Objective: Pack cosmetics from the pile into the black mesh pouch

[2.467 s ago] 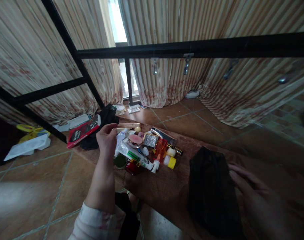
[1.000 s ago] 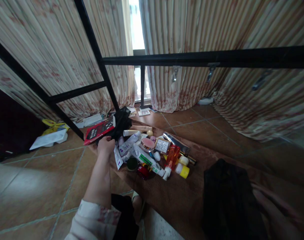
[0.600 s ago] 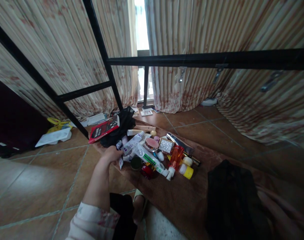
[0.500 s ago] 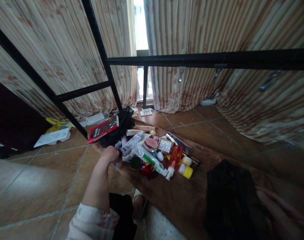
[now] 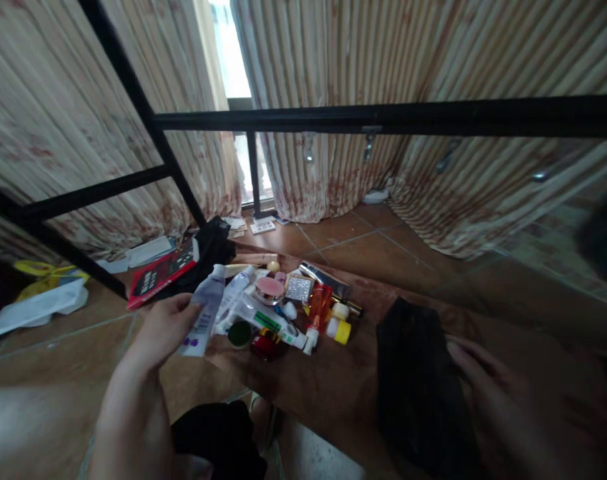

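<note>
My left hand (image 5: 166, 327) is closed on a flat white sachet with purple print (image 5: 203, 310), lifted just left of a heap of cosmetics (image 5: 283, 307) on a brown mat (image 5: 333, 380). The heap holds tubes, a pink compact, a glittery case, an orange bottle and a yellow-capped jar. My right hand (image 5: 488, 393) lies on the right side of a black pouch (image 5: 418, 393) on the mat, its fingers stretched out and blurred.
A black metal frame (image 5: 333, 117) crosses in front of striped curtains. A red book (image 5: 160, 273) and a black bag (image 5: 213, 250) lie behind the heap. White and yellow plastic bags (image 5: 38, 300) sit at left on the tiled floor.
My left hand has lifted the white sachet off the heap and drawn it back toward me. My right hand has come back into view on the black pouch. The camera has swung right.
</note>
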Available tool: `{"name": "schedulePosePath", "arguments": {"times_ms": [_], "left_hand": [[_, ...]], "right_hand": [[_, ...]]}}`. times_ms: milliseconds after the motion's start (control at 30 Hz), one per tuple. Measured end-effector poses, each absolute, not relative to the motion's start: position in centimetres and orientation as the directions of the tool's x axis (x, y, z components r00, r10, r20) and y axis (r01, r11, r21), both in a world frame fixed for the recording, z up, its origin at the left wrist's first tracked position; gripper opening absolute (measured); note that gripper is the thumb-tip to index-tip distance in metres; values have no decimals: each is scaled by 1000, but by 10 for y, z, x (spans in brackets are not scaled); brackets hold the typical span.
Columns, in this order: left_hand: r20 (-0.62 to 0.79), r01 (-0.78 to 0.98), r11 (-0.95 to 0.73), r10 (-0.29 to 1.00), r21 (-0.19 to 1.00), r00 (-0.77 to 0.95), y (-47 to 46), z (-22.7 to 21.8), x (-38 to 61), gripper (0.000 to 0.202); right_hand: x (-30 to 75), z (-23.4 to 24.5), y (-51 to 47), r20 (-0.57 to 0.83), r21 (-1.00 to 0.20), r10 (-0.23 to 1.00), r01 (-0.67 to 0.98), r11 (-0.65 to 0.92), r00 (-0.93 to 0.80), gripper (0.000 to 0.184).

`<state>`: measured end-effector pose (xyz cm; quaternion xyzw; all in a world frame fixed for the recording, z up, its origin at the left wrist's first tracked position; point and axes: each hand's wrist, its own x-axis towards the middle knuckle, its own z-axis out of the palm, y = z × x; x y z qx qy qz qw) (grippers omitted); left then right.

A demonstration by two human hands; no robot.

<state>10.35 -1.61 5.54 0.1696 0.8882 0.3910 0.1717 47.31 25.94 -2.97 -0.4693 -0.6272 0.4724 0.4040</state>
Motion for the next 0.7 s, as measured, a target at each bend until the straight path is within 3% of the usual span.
{"name": "schedulePosePath", "arguments": {"times_ms": [67, 133, 333, 433, 533, 633, 700], "left_hand": [[-234, 37, 432, 557, 901, -797, 9, 64, 127, 37], [-281, -87, 315, 649, 945, -707, 40, 69, 155, 40], [-329, -359, 188, 862, 914, -387, 119, 61, 244, 30], [-304, -391, 188, 917, 901, -260, 141, 54, 280, 32], [-220, -247, 157, 942, 956, -254, 156, 50, 306, 40], [-147, 123, 193, 939, 973, -310, 162, 49, 322, 60], [-114, 389, 249, 934, 887, -337, 162, 49, 328, 66]], "right_hand": [[468, -28, 258, 17, -981, 968, 184, 64, -249, 34], [466, -28, 260, 13, -985, 971, 165, 53, -238, 33], [461, -24, 264, -11, -981, 974, 192, 34, -226, 41], [460, -24, 264, 56, -981, 966, 167, 100, -251, 40], [460, -21, 264, 139, -973, 950, 139, 183, -278, 37], [460, -17, 264, 155, -967, 930, 141, 212, -333, 34], [461, -15, 264, 160, -959, 919, 164, 231, -360, 32]]}}
